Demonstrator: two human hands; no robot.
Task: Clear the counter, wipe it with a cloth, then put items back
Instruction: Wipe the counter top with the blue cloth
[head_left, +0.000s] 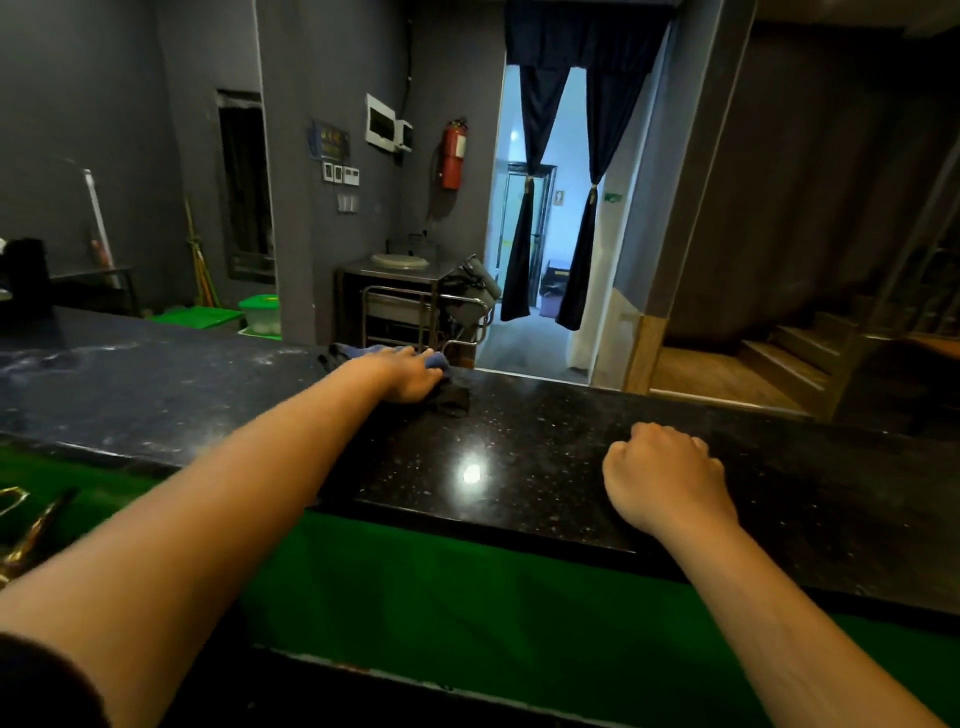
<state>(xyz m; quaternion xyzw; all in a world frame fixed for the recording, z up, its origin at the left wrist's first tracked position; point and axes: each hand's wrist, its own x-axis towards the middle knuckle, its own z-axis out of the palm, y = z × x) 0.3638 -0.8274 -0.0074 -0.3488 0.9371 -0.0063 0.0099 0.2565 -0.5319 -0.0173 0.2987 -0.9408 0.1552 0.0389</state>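
Observation:
A long black speckled stone counter (519, 447) runs across the view. Near its far edge lies a dark blue cloth (452, 395), and my left hand (410, 374) lies on top of it with the fingers reaching over the blue part, pressing it to the stone. My right hand (665, 473) rests on the counter to the right, fingers curled into a loose fist with nothing in it. The left stretch of the counter (104, 364) looks dusty and streaked, while the middle part shines under a lamp's reflection.
A green surface (467, 597) lies below the counter's near edge. Golden metal pieces (26, 525) sit at the lower left. A dark object (26, 280) stands at the counter's far left. Beyond are a steel trolley (415, 306), a fire extinguisher (453, 153) and a curtained doorway (556, 208).

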